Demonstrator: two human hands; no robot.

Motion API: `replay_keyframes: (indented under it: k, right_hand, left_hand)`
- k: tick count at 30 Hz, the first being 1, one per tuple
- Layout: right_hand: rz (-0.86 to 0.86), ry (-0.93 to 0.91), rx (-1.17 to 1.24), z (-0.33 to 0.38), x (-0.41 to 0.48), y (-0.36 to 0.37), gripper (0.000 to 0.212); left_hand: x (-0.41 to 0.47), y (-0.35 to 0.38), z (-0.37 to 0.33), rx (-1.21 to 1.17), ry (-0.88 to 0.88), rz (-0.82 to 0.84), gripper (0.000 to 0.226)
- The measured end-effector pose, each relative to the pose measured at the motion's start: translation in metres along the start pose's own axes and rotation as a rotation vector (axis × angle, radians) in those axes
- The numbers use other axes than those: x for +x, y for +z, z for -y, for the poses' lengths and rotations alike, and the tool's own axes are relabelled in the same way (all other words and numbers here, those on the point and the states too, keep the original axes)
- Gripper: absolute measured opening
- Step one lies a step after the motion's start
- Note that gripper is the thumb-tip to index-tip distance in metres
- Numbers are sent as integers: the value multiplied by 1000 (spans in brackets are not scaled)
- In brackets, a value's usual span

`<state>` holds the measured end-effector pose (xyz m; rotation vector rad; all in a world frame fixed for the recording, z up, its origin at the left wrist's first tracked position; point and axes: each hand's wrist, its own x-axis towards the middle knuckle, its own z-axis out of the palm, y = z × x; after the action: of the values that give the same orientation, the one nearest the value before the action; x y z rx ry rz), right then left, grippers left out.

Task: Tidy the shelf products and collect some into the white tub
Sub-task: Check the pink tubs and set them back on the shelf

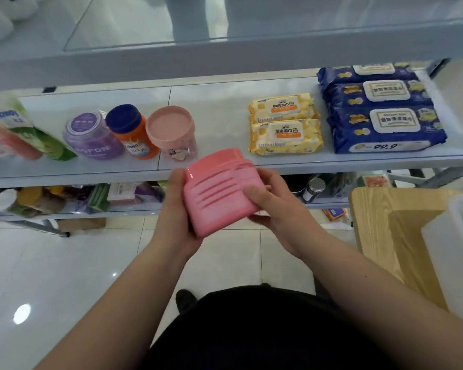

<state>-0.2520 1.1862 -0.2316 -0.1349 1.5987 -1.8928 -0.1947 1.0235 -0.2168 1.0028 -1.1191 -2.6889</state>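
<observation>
A pink ribbed plastic container (218,193) is held in front of the shelf's front edge, tilted with its top toward the shelf. My left hand (175,209) grips its left side and underside. My right hand (274,204) holds its right side, thumb lying across the front face. On the white shelf (219,113) stand a purple jar (91,134), an orange bottle with a blue cap (131,130) and a pale pink tub (171,132). The white tub (455,252) sits at the far right on a wooden stand.
Two yellow wipe packs (284,124) and a stack of blue wipe packs (380,110) lie on the shelf's right half. Green and pink pouches (16,134) lean at the left. A lower shelf (91,201) holds mixed goods. The wooden stand (390,236) is beside my right arm.
</observation>
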Motion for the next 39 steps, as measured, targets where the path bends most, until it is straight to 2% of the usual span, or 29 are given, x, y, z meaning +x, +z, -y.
replay_keyframes:
  k: [2, 3, 5, 7, 9, 12, 14, 17, 20, 24, 27, 29, 32, 34, 36, 37, 39]
  right_hand:
    - [34, 107, 166, 6, -2, -10, 45]
    - [37, 156, 289, 8, -4, -15, 48]
    - [62, 265, 503, 7, -5, -26, 64]
    - [128, 330, 631, 2, -6, -33, 78]
    - [207, 362, 664, -4, -7, -34, 79]
    - [248, 381, 614, -4, -8, -35, 76]
    - [173, 364, 496, 3, -4, -39, 65]
    - [36, 299, 316, 10, -2, -43, 50]
    - [1, 222, 247, 12, -5, -44, 50]
    - [-105, 206, 307, 13, 2, -48, 33]
    - [-149, 231, 362, 12, 10, -54, 34]
    - [-73, 278, 370, 9, 9, -54, 38]
    - [78, 312, 255, 6, -1, -51, 48]
    - [108, 306, 234, 3, -5, -50, 53]
    - [65, 283, 247, 1, -2, -51, 49]
    - [22, 264, 235, 0, 1, -51, 41]
    - [-57, 250, 197, 2, 7, -51, 31]
  left_hand:
    - [-4, 11, 3, 234, 115, -86, 45]
    - [-5, 12, 4, 277, 153, -111, 38]
    - [-5, 6, 7, 339, 250, -135, 31]
    - [-3, 1, 14, 283, 226, -66, 37]
    - [-5, 8, 24, 156, 114, 5, 57]
    - [-11, 23, 36, -21, -80, 36, 70]
    - [-7, 21, 40, -97, -113, 29, 70]
    - [-2, 25, 40, -32, -49, -76, 54]
    - [-8, 40, 33, 165, 12, -148, 46]
    - [-12, 46, 26, 368, 189, -225, 34]
    - [-3, 38, 31, 341, 244, -222, 23]
    - [3, 34, 43, 238, 160, -149, 34]
    - [3, 28, 50, 51, -77, -68, 61]
    - [2, 25, 48, 6, -180, -17, 69]
    - [4, 26, 44, 16, -165, -45, 68]
    - [4, 30, 42, 60, -119, -76, 64]
    - [2, 39, 37, 230, -12, -113, 51]
